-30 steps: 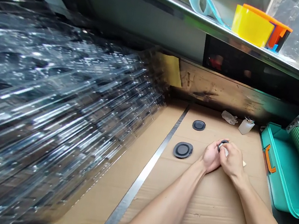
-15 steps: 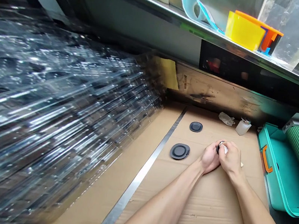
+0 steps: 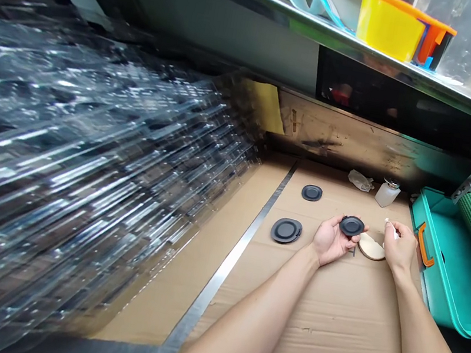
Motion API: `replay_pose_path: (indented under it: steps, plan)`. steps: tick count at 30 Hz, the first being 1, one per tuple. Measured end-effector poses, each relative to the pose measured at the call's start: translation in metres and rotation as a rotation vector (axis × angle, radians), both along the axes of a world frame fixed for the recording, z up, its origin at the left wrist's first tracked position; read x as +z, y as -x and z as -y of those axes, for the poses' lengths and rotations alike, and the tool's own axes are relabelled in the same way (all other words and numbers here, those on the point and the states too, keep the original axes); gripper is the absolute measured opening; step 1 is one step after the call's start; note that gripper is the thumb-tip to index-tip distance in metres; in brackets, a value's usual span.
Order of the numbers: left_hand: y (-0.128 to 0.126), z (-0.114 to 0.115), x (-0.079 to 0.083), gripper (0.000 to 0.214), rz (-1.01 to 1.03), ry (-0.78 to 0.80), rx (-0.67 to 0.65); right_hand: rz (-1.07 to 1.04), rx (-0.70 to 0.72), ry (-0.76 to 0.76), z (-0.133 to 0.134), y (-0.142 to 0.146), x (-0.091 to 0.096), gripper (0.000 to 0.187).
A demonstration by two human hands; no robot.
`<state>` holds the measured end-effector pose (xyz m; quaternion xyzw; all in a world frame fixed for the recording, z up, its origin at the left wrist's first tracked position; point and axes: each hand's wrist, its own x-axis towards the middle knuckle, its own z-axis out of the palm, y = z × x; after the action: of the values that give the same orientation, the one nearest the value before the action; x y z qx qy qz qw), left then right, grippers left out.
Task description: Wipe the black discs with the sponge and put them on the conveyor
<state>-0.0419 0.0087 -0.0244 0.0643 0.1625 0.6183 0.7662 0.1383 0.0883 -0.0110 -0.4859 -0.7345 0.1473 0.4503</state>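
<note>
My left hand lies palm up, cradling a round black rubber-like disc at the fingertips. My right hand stands a little to the right, pinching a small white item, whose exact kind I cannot tell. Between the hands, a beige oval pad lies on the cardboard sheet. Two similar black discs rest further out: a larger one left of my left hand and a smaller one beyond it.
A stack of clear plastic trays fills the left side, beyond a metal strip. Further back stand a small white bottle and crumpled plastic. A teal tray sits at right. A yellow cup stands on the overhead shelf.
My hands have drawn apart. The black disc, earlier pressed between both hands, now rests in my left hand, and the beige pad has come into full view.
</note>
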Motion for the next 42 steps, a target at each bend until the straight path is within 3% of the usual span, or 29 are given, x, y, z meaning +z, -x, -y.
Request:
replay_pose_path:
  steps: [8, 17, 31, 35, 42]
  plan:
    - [-0.001, 0.001, 0.000, 0.031, -0.099, -0.019, 0.021, 0.028, 0.083, -0.014, 0.013, 0.008, 0.003, 0.026]
    - [-0.015, -0.001, -0.002, 0.030, -0.118, -0.054, 0.049, 0.052, 0.367, 0.053, 0.047, 0.033, 0.013, 0.022]
    - [-0.024, -0.001, 0.000, 0.019, -0.070, -0.030, 0.126, 0.059, 0.269, 0.071, 0.048, 0.053, 0.008, 0.020]
    - [-0.024, 0.001, 0.000, 0.020, -0.094, -0.044, 0.153, 0.115, 0.309, 0.038, 0.048, 0.052, 0.005, 0.020]
    - [-0.025, -0.001, -0.001, 0.023, -0.142, -0.098, 0.052, 0.122, 0.187, -0.018, 0.026, 0.050, 0.004, 0.022]
